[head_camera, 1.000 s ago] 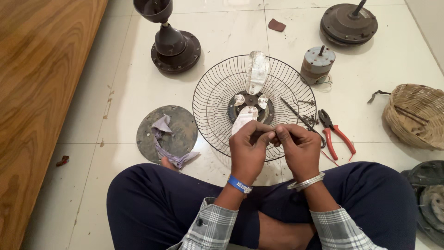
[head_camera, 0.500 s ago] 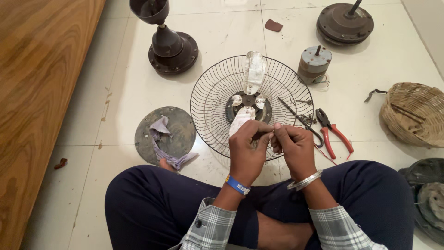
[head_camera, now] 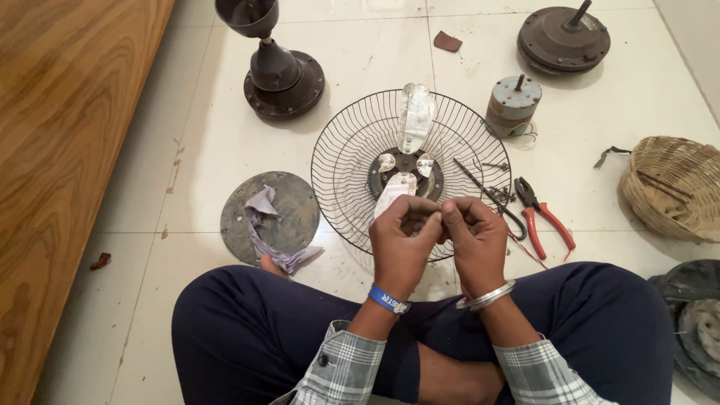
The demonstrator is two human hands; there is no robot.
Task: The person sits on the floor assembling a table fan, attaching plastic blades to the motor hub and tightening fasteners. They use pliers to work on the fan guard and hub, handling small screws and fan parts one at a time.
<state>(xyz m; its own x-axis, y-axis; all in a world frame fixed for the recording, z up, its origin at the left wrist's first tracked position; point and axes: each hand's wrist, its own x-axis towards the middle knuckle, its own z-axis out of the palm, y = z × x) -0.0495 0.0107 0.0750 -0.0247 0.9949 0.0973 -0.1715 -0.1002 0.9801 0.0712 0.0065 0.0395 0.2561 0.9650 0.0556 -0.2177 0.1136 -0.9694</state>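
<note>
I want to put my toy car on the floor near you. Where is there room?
Bare tiles lie between the wooden board and the round metal plate, and between the fan stand and wire guard. It is crowded right of the guard, by the pliers, small motor and basket.

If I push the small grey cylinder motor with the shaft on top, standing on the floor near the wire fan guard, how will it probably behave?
The grey motor looks like solid metal, so probably heavy for its size. Upright on its flat end, it should slide rather than roll on the smooth tile floor. If tipped, its round body could roll.
</note>
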